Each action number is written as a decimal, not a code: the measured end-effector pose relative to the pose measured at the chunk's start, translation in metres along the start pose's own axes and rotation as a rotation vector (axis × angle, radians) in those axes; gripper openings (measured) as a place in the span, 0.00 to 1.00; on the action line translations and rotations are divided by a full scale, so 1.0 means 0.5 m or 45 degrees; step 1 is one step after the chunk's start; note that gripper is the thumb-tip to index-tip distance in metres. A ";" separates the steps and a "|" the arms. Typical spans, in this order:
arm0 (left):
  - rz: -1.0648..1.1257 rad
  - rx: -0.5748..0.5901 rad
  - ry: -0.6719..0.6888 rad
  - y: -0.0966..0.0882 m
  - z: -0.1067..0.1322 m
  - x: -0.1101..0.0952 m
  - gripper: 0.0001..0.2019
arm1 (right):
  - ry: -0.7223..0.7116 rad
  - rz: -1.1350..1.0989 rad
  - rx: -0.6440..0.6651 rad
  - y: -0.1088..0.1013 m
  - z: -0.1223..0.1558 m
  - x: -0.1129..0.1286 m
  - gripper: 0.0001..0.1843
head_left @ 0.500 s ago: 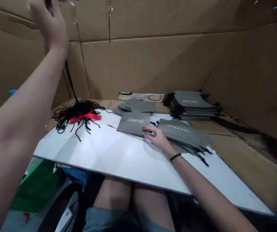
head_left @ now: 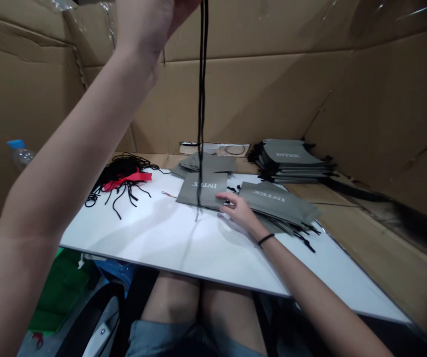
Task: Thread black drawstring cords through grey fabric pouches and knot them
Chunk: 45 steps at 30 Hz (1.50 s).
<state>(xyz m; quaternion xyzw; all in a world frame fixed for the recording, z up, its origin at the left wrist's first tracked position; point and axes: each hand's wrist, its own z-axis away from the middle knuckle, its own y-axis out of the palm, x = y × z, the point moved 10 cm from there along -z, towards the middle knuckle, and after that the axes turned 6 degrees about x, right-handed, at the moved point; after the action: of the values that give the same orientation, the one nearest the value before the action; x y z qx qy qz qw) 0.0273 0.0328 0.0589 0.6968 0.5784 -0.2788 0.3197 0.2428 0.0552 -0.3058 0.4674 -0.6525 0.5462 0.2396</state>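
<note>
My left hand [head_left: 150,22] is raised at the top of the view, closed on a black cord [head_left: 200,109] that hangs doubled straight down to just above the white board [head_left: 168,238]. Its lower end dangles in front of a grey INTEX pouch [head_left: 204,189] lying flat on the board. My right hand [head_left: 237,208] rests on the board with fingers spread, its fingertips on that pouch's right edge. A dark band circles the right wrist.
A bundle of black cords tied with red ribbon [head_left: 122,177] lies at the board's far left. More grey pouches [head_left: 276,201] lie right of my hand, and a taller stack [head_left: 291,161] stands behind. Cardboard walls [head_left: 258,94] enclose the space. A plastic bottle [head_left: 20,152] stands left.
My left hand has swung right across the top of the view, and the black cord now hangs down from it over the pouch. The right hand has stayed on the pouch.
</note>
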 end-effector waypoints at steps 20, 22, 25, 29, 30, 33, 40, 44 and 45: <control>0.116 0.008 -0.253 -0.139 0.121 0.299 0.08 | 0.057 -0.033 0.080 -0.002 -0.001 0.018 0.18; 0.127 0.065 -0.260 -0.101 0.131 0.276 0.08 | 0.051 -0.078 0.127 0.022 0.002 0.039 0.26; 0.126 0.202 -0.241 -0.029 0.148 0.226 0.07 | -0.026 -0.165 0.210 0.067 0.000 0.097 0.43; 0.085 0.336 -0.140 0.042 0.169 0.164 0.06 | -0.108 -0.403 0.322 0.120 -0.005 0.181 0.51; 0.089 0.332 -0.113 0.047 0.170 0.154 0.06 | -0.125 -0.483 0.372 0.133 -0.005 0.199 0.46; 0.157 0.224 -0.086 0.030 0.161 0.145 0.05 | -0.096 -0.716 0.372 0.123 -0.002 0.219 0.23; 0.218 0.054 -0.222 -0.094 0.135 0.245 0.09 | 0.068 -0.687 -0.023 -0.125 0.015 0.184 0.16; 0.225 0.112 -0.417 -0.132 0.172 0.381 0.07 | 0.079 -0.130 -0.117 -0.239 0.013 0.179 0.18; 0.231 0.153 -0.478 -0.131 0.188 0.416 0.08 | 0.089 0.031 -0.117 -0.252 0.009 0.174 0.18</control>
<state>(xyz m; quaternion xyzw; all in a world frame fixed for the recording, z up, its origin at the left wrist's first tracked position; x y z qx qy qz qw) -0.0027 0.0997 -0.1670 0.6996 0.4260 -0.4078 0.4035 0.3144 0.0248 -0.1741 0.4285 -0.6738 0.5344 0.2770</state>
